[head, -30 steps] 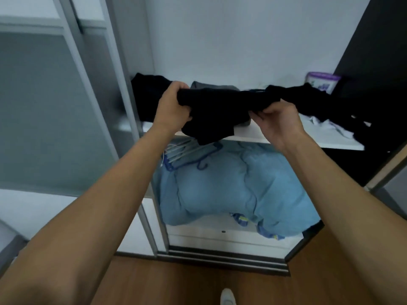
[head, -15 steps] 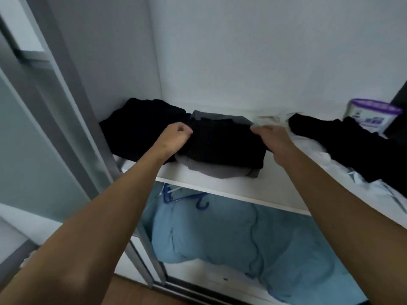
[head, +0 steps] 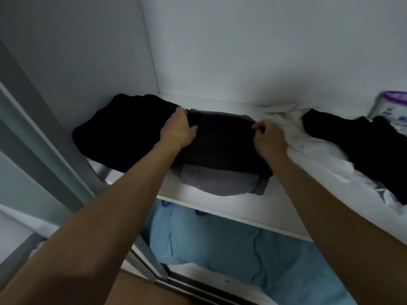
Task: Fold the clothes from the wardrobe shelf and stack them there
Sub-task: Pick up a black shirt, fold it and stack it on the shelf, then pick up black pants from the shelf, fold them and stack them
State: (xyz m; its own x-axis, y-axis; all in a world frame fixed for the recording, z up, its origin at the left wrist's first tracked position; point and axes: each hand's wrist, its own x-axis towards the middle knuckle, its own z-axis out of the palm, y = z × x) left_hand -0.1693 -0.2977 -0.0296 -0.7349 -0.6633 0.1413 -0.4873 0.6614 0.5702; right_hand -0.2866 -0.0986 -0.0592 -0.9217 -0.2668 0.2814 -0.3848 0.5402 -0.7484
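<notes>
So that it sits square (seemingly) on the folded grey garment [head: 220, 183], the folded black garment [head: 222, 148] is gripped endwise by left hand [head: 178, 129] and right hand [head: 269, 138].

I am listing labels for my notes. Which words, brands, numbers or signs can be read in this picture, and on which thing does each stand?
On the white plastic tub with purple lid, at the right edge: blue print on its side, too blurred to read.
On the black folded garment: no print visible.
Nothing else shows any text.
</notes>
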